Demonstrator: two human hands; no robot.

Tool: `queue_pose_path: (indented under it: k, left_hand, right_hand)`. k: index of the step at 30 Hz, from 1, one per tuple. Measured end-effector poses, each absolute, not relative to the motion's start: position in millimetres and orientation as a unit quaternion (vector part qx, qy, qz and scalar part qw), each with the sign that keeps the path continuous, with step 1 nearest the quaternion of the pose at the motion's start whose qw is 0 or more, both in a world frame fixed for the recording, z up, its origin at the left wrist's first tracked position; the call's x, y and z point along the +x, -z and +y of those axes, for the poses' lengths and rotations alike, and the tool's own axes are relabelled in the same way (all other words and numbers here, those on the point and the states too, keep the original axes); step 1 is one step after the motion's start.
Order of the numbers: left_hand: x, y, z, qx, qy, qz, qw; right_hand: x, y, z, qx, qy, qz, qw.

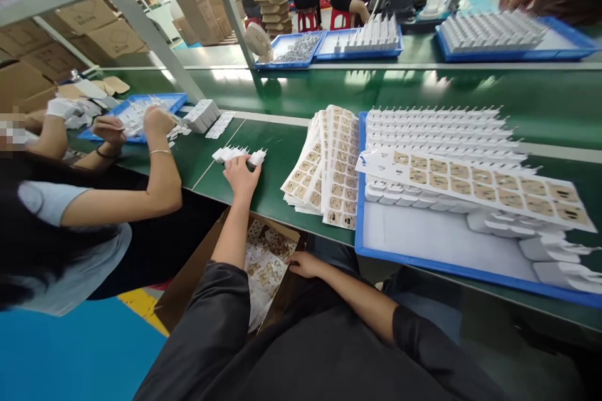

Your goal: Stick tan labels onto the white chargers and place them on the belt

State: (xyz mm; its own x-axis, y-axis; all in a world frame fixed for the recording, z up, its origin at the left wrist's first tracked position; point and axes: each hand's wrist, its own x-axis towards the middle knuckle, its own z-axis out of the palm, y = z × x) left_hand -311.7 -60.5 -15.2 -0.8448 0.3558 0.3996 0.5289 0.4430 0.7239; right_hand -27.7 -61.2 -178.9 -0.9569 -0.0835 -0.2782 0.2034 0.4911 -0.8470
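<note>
Have both hands well apart. Reach left hand (241,178) in over the bench (277,145), with curved thumb and fingers at a short row of white plugs (229,154); cannot tell whether clamped on any. Rest right hand (305,264) below the bench edge, at the right side of the box (188,288); cannot tell whether gripping it. Note plugs in from the near edge, with green surface showing rightward to the sheets (341,169), fanned close beside the blue tray (359,213). See tray rim along the near edge, white liner showing at near left, loose sheet (470,180) across the plug rows with left end over the rim. Find co-worker's hands (157,122) well to the left.
</note>
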Motion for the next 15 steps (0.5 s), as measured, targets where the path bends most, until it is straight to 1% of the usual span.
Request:
queue_pose_path:
  k: [3,5,6,7,9,12,15]
  left_hand:
    - [-298,8,-60,-0.247,0.438,-0.856,0.122]
    - [-292,7,-63,-0.208,0.330,-0.909,0.151]
    - [-291,6,-64,-0.210,0.300,-0.916,0.163]
    - [-289,5,-64,-0.222,0.283,-0.917,0.173]
    - [-281,-1,-60,-0.272,0.287,-0.901,0.178]
    - [-251,-22,-40,-0.384,0.329,-0.851,0.141]
    - [-199,-48,4,-0.491,0.357,-0.793,0.050]
  right_hand:
    - [-30,173,-61,0.049,0.494,0.857,0.137]
    - [-30,167,-60,0.060,0.494,0.857,0.130]
    - [-29,163,-58,0.064,0.495,0.857,0.125]
    - [-27,159,-55,0.067,0.496,0.858,0.119]
    - [-19,151,-46,0.070,0.496,0.859,0.108]
    - [3,139,-27,0.082,0.489,0.863,0.099]
    - [30,127,-7,0.113,0.474,0.869,0.089]
